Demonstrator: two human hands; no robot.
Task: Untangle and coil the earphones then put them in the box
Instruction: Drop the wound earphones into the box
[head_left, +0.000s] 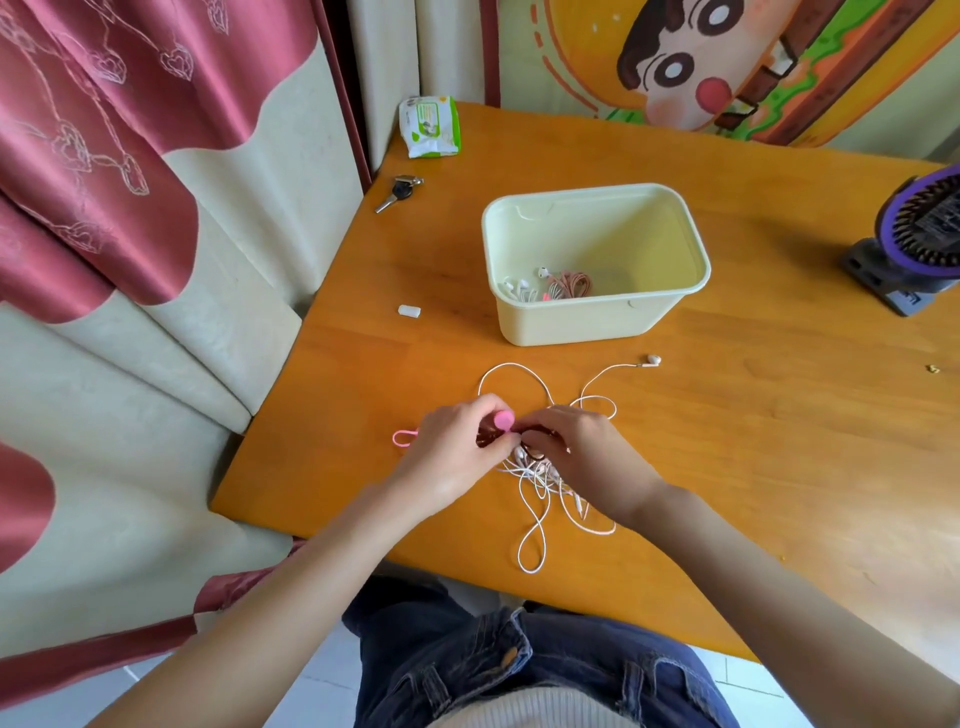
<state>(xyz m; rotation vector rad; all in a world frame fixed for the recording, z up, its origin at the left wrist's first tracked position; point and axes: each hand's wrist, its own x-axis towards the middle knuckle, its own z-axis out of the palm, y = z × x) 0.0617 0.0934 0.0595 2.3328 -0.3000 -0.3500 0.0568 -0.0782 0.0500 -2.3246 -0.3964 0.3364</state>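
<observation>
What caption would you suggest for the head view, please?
Left hand and right hand pinch tangled earphones on the table, in front of a cream box.

Counter (753, 415): wood, orange-stained, smooth, low satin sheen.
Box (571, 322): pale plastic, smooth, faint gloss.
Earphones (537, 473): thin white cable, smooth skin; plastic or rubber, cannot tell.
Tie (504, 419): pink, rubbery look, matt.
Keys (397, 193): bright metal, dark plastic head.
Wipes pack (430, 126): crinkled glossy film.
Curtain (104, 130): red cloth, satin shine, stitched pattern.
Jeans (467, 670): dark denim, matt.
Fan (914, 244): purple and grey plastic, matt.
</observation>
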